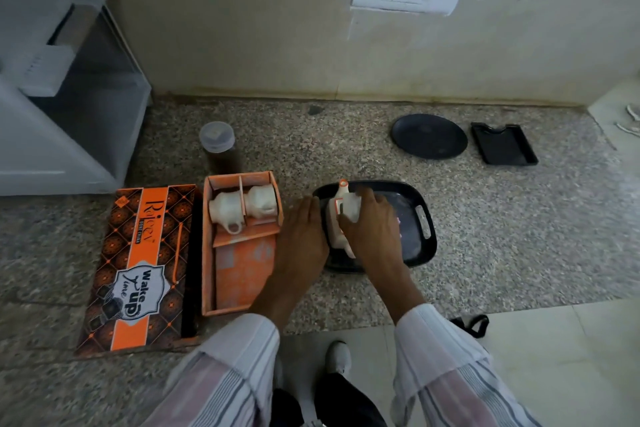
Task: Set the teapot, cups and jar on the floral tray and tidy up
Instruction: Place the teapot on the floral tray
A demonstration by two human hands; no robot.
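Observation:
A white teapot (341, 208) with orange trim rests on the dark tray (420, 218) on the counter. My right hand (372, 229) lies over its top and grips it. At the teapot's left side my left hand (303, 236) rests flat, fingers together; I cannot tell whether it touches the pot. Two white cups (242, 206) lie in the far compartments of an open orange box (239, 274). A clear-lidded jar (220, 146) with dark contents stands behind the box.
The box's orange and black lid (138, 267) lies left of the box. A black round plate (429, 135) and a small black rectangular tray (504, 144) sit at the back right. A white appliance (62, 97) stands at the far left.

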